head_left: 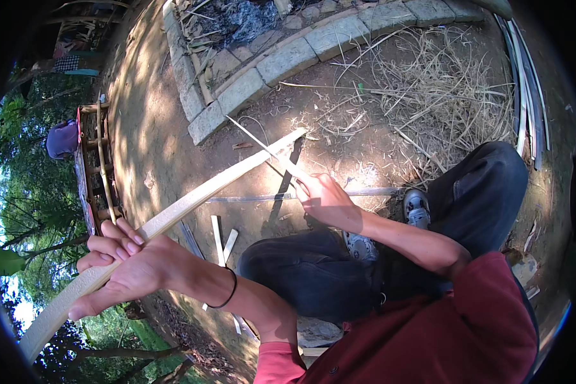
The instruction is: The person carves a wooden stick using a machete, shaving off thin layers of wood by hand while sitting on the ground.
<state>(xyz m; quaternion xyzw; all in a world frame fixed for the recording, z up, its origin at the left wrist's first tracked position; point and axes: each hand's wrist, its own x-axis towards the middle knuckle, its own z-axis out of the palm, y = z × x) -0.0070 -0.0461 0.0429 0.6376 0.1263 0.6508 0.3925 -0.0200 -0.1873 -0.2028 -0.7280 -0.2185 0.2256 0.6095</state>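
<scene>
A long pale slat of split bamboo or wood [198,197] slants from the lower left up to the middle of the view. My left hand [131,262] is closed around its nearer part, palm turned up and thumb along the edge. In my right hand [323,198] is a knife [262,144] with a long, thin blade, its handle mostly covered by my fingers. The blade crosses the slat close to its far end; whether it is cutting in cannot be seen. Both of my forearms are bare, and a dark band circles the left wrist.
A stone kerb [288,62] borders an ash pit [243,22] ahead. Fibre shavings [438,96] heap at the right, near long strips [525,89]. Short slats [223,243] lie beside my bent left knee [294,262]. A bamboo rack [99,160] stands at the left.
</scene>
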